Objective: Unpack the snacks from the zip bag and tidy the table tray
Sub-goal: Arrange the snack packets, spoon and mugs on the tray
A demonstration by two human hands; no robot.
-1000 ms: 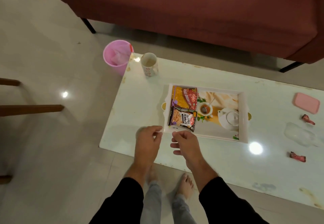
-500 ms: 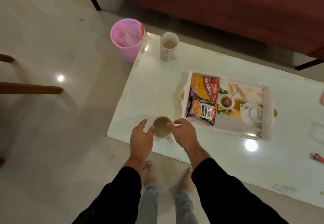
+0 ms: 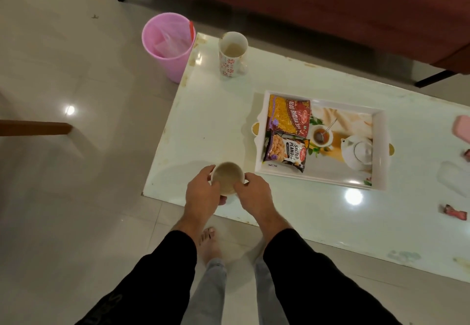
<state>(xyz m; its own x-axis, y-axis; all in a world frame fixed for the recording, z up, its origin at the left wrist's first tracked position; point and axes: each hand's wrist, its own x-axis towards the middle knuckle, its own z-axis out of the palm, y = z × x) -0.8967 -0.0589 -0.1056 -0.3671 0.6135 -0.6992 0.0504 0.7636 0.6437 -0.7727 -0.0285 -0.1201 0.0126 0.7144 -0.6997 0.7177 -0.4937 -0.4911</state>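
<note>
The black packet (image 3: pixel 286 151) in the tray (image 3: pixel 380 146) is showing "SALTED PEANUTS" in white letters — the red-and-yellow packet (image 3: pixel 288 118) above it is reading "ALOO BHUJIA SEV". The small print elsewhere is too blurred to read.

A home living room: maroon sofa (image 3: pixel 305 6), low white coffee table (image 3: pixel 216 121), tiled floor (image 3: pixel 63 197).

The tabletop (image 3: pixel 292 223) is glossy white, mirroring a lamp, with chipped, stained patches along its edges; the tray (image 3: pixel 381 151) looks like smooth white plastic with a shiny printed floor. Two snack packets (image 3: pixel 287 131) are glossy printed film, the bin (image 3: pixel 167 52) off the tabletop's far left corner is matt pink plastic, and the mug (image 3: pixel 232 57) looks like glazed ceramic.
</note>
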